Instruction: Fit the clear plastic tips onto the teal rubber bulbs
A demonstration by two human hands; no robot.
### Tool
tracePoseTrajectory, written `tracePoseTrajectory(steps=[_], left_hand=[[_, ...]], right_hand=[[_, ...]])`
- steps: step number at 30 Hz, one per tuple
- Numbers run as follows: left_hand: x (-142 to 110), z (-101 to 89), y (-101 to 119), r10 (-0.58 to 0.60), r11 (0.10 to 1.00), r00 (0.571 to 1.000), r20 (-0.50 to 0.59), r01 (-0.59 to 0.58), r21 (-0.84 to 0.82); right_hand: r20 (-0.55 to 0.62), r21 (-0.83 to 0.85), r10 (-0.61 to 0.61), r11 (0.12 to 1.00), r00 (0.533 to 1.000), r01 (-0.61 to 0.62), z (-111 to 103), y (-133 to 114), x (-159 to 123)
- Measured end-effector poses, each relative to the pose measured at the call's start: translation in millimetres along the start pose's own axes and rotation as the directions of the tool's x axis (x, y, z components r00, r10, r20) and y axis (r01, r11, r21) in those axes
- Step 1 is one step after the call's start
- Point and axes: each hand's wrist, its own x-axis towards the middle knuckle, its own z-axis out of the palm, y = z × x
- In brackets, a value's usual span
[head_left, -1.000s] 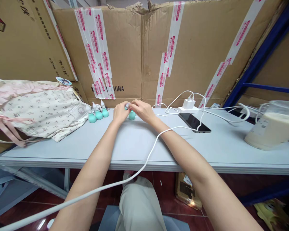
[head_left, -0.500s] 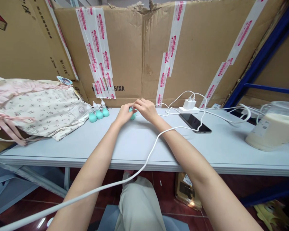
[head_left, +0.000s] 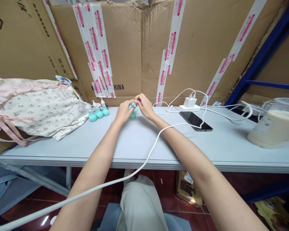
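Near the back of the table, my left hand is closed around the side of a small teal squeeze bulb. My right hand pinches at the top of that bulb, where a pale tip shows between the fingers; the details there are too small to make out. Off to the left stand three similar teal bulbs with clear pointed tips, upright in a slanting row beside a floral cloth bag.
A white cable crosses in front of both forearms. On the right lie a dark phone and a white charger on a power strip. A lidded jug of pale contents stands farther right. Taped cardboard walls the back.
My right fingers have shifted slightly to the right and up, so more of the bulb's top shows. My left hand stays at the bulb. The camera view has moved a little.
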Motion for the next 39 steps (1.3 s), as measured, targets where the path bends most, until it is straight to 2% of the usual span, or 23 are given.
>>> tracePoseTrajectory(steps=[3,5,8,11,17,21,26,30,34,36,39], left_hand=[[1,-1.0,2,-0.022,1.000,0.999,-0.045,0.021,-0.023],[0,-2.0,2,-0.032,0.999,0.998,-0.060,0.030,-0.030],[-1,-3.9,1,-0.063,0.998,0.996,-0.060,0.061,-0.032],[-2,-5.6,1,-0.094,0.995,0.994,-0.050,0.093,-0.033],[-3,-5.5,5,-0.072,0.997,0.997,-0.031,0.072,0.012],[-4,-4.5,8,-0.010,0.995,1.000,0.012,0.009,0.098],[-5,-3.9,11,0.010,0.990,0.999,0.038,-0.016,0.141],[-6,-3.7,11,0.013,0.984,0.998,0.059,-0.024,0.176],[-5,-5.1,12,0.008,0.980,0.999,0.052,-0.019,0.199],[-4,-6.5,11,0.000,0.982,0.998,0.062,-0.012,0.188],[-3,-8.3,12,-0.009,0.988,0.997,0.078,-0.003,0.157]], right_hand=[[-0.047,0.097,0.067,0.993,0.997,-0.062,4,-2,3],[-0.031,0.085,0.032,0.996,0.999,-0.030,1,-5,2],[0.040,-0.037,-0.122,0.992,0.992,0.123,-7,-9,-2],[0.081,-0.217,-0.231,0.945,0.970,0.243,-11,-10,-6],[0.169,-0.505,-0.370,0.763,0.913,0.403,-9,-7,-9],[0.222,-0.572,-0.413,0.678,0.883,0.461,-15,-8,-12],[0.208,-0.607,-0.428,0.648,0.880,0.459,-18,-7,-12],[0.270,-0.602,-0.421,0.628,0.866,0.493,-20,-9,-10],[0.318,-0.577,-0.381,0.649,0.868,0.496,-24,-12,-5],[0.314,-0.534,-0.340,0.709,0.886,0.461,-25,-12,-3],[0.267,-0.442,-0.247,0.827,0.931,0.347,-22,-12,-2]])
